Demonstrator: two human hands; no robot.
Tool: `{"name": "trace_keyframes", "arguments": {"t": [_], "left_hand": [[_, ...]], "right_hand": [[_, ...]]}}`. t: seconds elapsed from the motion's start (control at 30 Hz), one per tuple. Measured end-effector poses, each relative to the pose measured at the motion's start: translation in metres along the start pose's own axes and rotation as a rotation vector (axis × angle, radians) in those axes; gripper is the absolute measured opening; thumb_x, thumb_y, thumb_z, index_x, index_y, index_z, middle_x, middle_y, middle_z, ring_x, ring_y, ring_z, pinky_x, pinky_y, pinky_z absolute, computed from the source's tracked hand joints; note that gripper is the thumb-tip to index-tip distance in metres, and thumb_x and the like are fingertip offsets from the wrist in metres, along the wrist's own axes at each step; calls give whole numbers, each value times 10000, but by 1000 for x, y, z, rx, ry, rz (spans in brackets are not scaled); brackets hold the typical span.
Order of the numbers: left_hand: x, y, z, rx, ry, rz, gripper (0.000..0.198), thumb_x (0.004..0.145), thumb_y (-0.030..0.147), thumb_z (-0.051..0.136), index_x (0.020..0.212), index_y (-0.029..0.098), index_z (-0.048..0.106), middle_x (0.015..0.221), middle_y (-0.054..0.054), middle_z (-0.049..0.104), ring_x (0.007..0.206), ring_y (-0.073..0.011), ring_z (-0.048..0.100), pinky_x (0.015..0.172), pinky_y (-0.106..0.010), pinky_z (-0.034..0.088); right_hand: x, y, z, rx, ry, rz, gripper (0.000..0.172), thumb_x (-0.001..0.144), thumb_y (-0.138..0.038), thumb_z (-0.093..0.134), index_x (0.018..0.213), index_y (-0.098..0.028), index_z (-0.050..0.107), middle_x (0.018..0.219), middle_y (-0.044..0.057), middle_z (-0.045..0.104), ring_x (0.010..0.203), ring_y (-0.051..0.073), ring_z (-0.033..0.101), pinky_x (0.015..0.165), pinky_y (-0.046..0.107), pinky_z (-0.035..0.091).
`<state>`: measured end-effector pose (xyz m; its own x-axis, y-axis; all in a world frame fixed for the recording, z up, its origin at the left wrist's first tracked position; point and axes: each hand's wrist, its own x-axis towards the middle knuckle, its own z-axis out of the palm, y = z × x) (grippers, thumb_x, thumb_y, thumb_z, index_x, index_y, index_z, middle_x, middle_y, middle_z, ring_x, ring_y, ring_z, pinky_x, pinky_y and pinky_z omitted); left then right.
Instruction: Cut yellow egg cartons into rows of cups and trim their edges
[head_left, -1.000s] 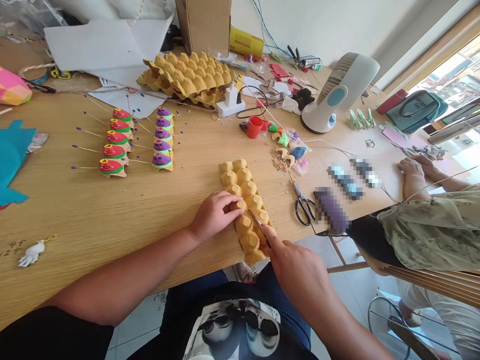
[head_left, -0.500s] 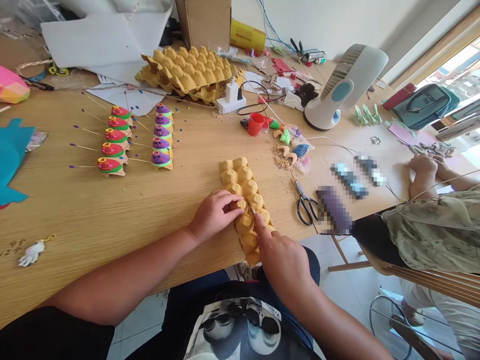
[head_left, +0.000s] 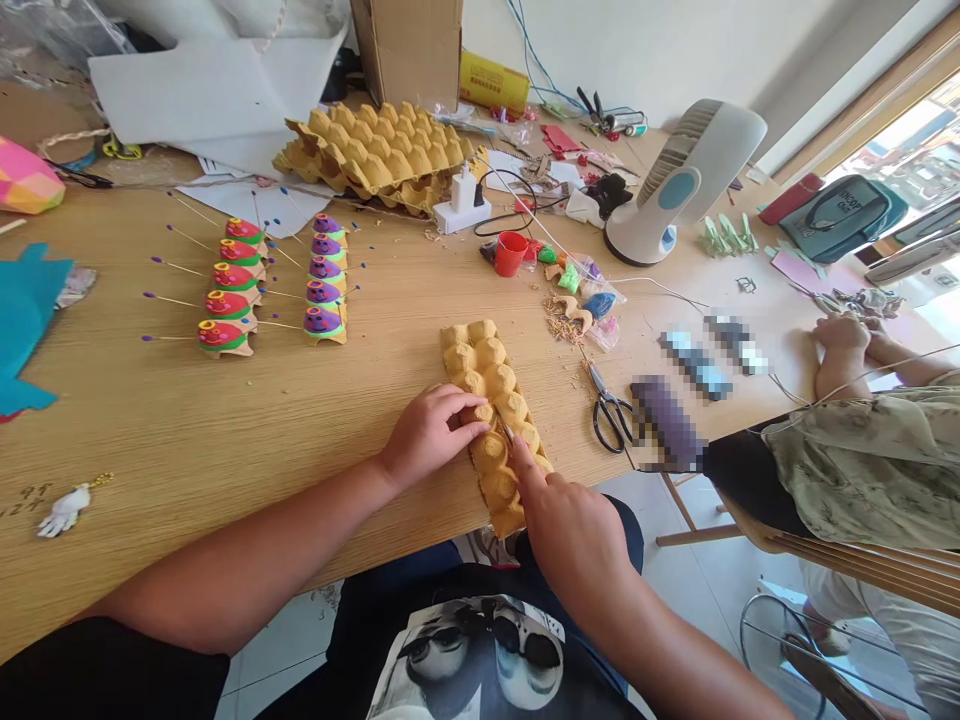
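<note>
A yellow pulp egg carton (head_left: 501,378), two cups wide, lies bumps up at the table's front edge. My left hand (head_left: 429,435) is closed at its left side, thumb and fingertips pinching one of the bumps. Gripped in my right hand (head_left: 574,520) is a knife (head_left: 505,428); only its slim blade shows, its handle hidden in the fist. The forefinger stretches along the blade, whose tip sits among the carton's middle bumps. Just to the right lie black-handled scissors (head_left: 611,412).
Two rows of painted carton caterpillars, one red (head_left: 226,335) and one purple (head_left: 324,320), stand at left. Behind are stacked egg trays (head_left: 382,145), a power strip (head_left: 463,215), a red cup (head_left: 511,254) and a white fan (head_left: 686,185). Another person's hands (head_left: 844,340) are at right.
The knife and my right hand have shifted slightly toward me and to the right along the carton. My left hand keeps its pinch. The whole view has tilted a little.
</note>
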<state>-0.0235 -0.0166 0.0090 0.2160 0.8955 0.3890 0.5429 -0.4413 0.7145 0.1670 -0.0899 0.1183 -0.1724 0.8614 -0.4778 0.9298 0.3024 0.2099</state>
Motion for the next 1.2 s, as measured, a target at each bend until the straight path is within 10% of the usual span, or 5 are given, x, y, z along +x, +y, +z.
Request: {"name": "trace_keyframes", "arguments": {"t": [0.4, 1.2], "left_hand": [[4, -1, -1, 90, 121, 90, 377, 1002, 284, 608, 1374, 223, 622, 1305, -111, 666, 1242, -270, 608, 1107, -471, 476], [8, -5, 2, -1, 94, 6, 248, 975, 244, 640, 1214, 229, 701, 1215, -84, 731, 1160, -249, 657, 1063, -441, 509]], "right_hand": [[-7, 26, -14, 268, 177, 8, 587, 1089, -327, 420, 1660, -309, 289, 1082, 52, 786, 948, 188, 768, 699, 254, 511], [15, 10, -3, 33, 159, -38, 612, 1078, -283, 452, 1663, -266, 277, 987, 65, 775, 809, 160, 758, 648, 233, 490]]}}
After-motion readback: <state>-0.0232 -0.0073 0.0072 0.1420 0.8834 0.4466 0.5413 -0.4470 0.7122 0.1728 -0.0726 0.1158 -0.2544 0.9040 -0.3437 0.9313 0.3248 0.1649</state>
